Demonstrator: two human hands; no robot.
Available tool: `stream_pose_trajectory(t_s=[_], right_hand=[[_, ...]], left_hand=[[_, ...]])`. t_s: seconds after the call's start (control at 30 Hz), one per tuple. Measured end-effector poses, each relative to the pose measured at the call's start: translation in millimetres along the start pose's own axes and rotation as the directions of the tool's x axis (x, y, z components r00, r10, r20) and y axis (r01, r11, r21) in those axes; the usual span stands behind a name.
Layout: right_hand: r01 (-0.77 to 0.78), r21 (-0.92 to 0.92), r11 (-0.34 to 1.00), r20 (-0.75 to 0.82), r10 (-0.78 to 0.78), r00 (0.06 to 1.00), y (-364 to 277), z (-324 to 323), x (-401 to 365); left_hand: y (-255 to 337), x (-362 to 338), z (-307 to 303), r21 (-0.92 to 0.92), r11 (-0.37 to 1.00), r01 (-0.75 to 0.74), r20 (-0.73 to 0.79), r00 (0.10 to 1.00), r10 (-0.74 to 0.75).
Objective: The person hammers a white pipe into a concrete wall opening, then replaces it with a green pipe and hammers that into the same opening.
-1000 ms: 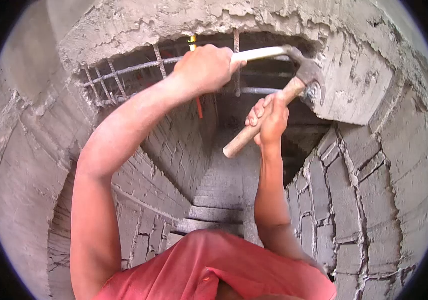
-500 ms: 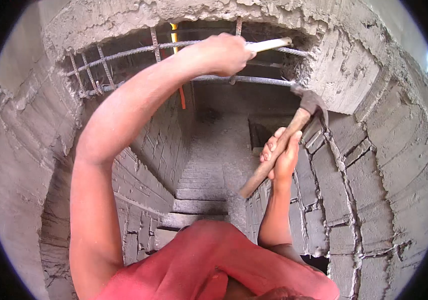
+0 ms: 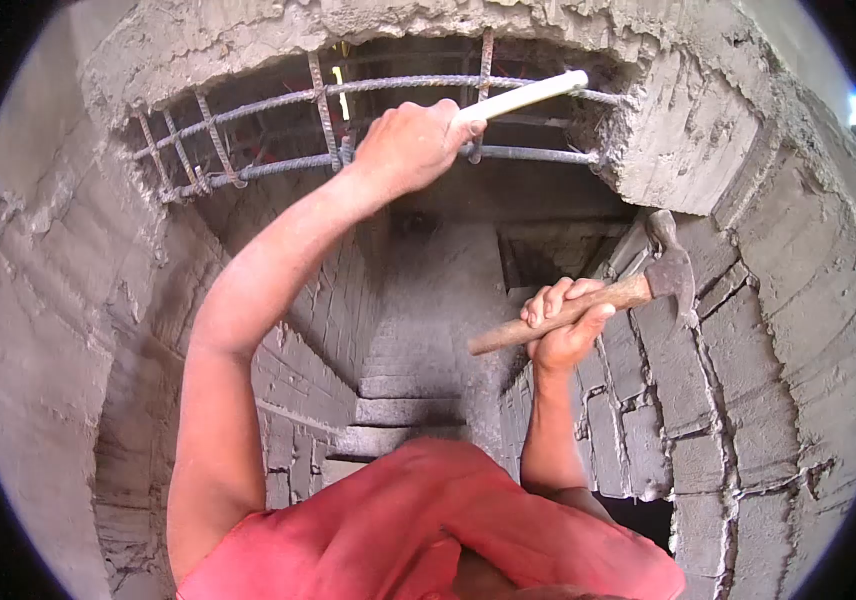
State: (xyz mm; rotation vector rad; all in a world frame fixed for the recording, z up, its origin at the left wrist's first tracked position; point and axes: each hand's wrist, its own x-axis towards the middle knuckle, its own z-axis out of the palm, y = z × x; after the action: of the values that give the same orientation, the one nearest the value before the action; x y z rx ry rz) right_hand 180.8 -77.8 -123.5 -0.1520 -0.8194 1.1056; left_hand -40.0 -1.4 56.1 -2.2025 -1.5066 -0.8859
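Raised in front of the rebar grid, my left hand is closed around a white rod. The rod points up to the right, its far end near the broken concrete edge. Lower right, my right hand grips the wooden handle of a claw hammer. The hammer's metal head is to the right, in front of the block wall, and apart from the rod.
Rough concrete runs above the rebar opening. Block walls with raised mortar joints stand on both sides. Steps lie below, with a dark recess beyond them. A yellow strip shows behind the bars.
The hammer has moved down and right, away from the lower bar, and its handle is now closer to level. My left hand has shifted slightly left and down, showing more of the rod.
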Motion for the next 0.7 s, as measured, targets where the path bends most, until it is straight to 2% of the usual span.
stream_pose_trajectory(t_s=[0.07, 0.1, 0.17, 0.23, 0.3, 0.43, 0.5, 0.57, 0.63, 0.7], right_hand=[[0.094, 0.051, 0.994, 0.094, -0.099, 0.991, 13, 5, 6], [0.103, 0.060, 0.993, 0.088, -0.108, 0.990, 17, 10, 9], [0.140, 0.128, 0.982, 0.148, -0.159, 0.976, 27, 21, 13], [0.153, 0.080, 0.985, 0.147, -0.163, 0.976, 34, 34, 19], [0.266, 0.085, 0.960, 0.193, -0.278, 0.941, 42, 46, 24], [0.306, 0.168, 0.937, 0.211, -0.337, 0.918, 50, 68, 27], [0.304, 0.132, 0.943, 0.233, -0.328, 0.916, 52, 73, 34], [0.328, 0.029, 0.944, 0.186, -0.327, 0.926, 50, 74, 43], [0.345, 0.019, 0.938, 0.154, -0.344, 0.926, 49, 72, 51], [0.491, 0.266, 0.830, 0.098, -0.530, 0.842, 45, 76, 65]], left_hand=[[-5, 9, -10, 0.065, 0.998, -0.005, 0.049, 0.999, 0.002], [-6, 13, -18, 0.130, 0.992, -0.005, 0.101, 0.995, -0.008], [-11, 19, -27, 0.153, 0.987, -0.037, 0.112, 0.994, 0.020], [-7, 23, -37, 0.177, 0.982, -0.065, 0.105, 0.993, 0.047], [-1, 26, -46, 0.205, 0.977, -0.064, 0.118, 0.992, 0.040], [1, 32, -46, 0.249, 0.965, -0.086, 0.179, 0.983, 0.041], [1, 29, -42, 0.282, 0.957, -0.072, 0.132, 0.991, 0.036], [1, 28, -41, 0.296, 0.953, -0.070, 0.133, 0.991, 0.032], [4, 28, -41, 0.311, 0.947, -0.076, 0.126, 0.991, 0.038], [8, 28, -44, 0.329, 0.942, -0.063, 0.116, 0.993, 0.026]])
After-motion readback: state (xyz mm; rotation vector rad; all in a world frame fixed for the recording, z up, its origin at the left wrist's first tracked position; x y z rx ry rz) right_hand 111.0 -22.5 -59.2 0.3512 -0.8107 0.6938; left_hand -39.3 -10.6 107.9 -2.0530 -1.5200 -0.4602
